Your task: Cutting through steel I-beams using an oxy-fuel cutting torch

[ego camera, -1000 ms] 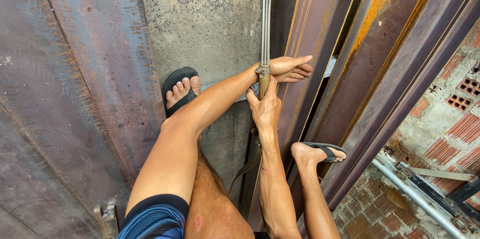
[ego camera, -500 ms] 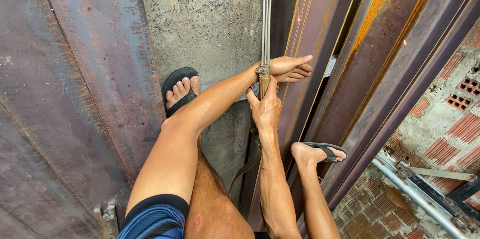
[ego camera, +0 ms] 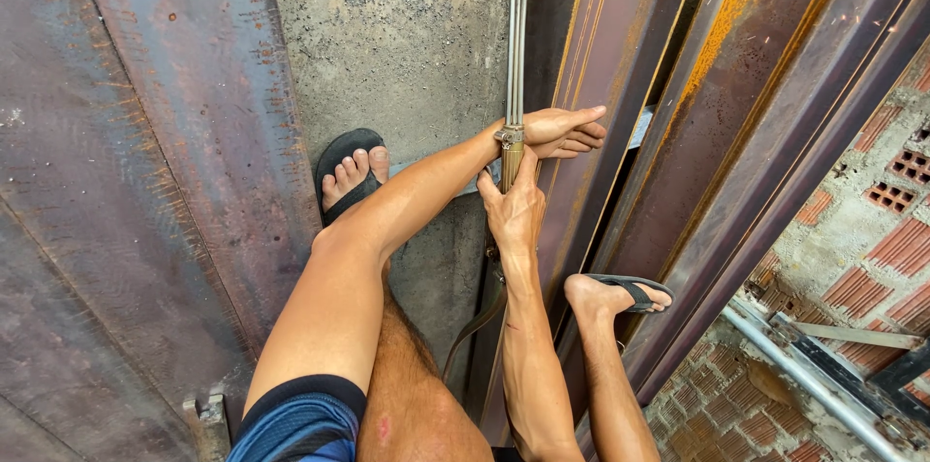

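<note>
A long cutting torch [ego camera: 516,46] with thin metal tubes and a brass handle runs away from me over a concrete floor [ego camera: 407,36]. My right hand [ego camera: 513,208] is shut around the brass handle, thumb up along it. My left hand [ego camera: 567,130] lies flat, fingers stretched, on a rusty steel beam [ego camera: 620,84]. The torch crosses over its wrist. My left forearm reaches out from above my bent knee. A hose [ego camera: 475,326] hangs from the handle's rear end.
Black flip-flops are on both feet, the left [ego camera: 344,171] on the concrete and the right [ego camera: 625,290] on a beam's edge. A large rusty steel plate [ego camera: 126,181] lies to the left. Several rusty beams [ego camera: 765,104] slant right, with brick wall [ego camera: 872,249] and a pipe [ego camera: 814,375] beyond.
</note>
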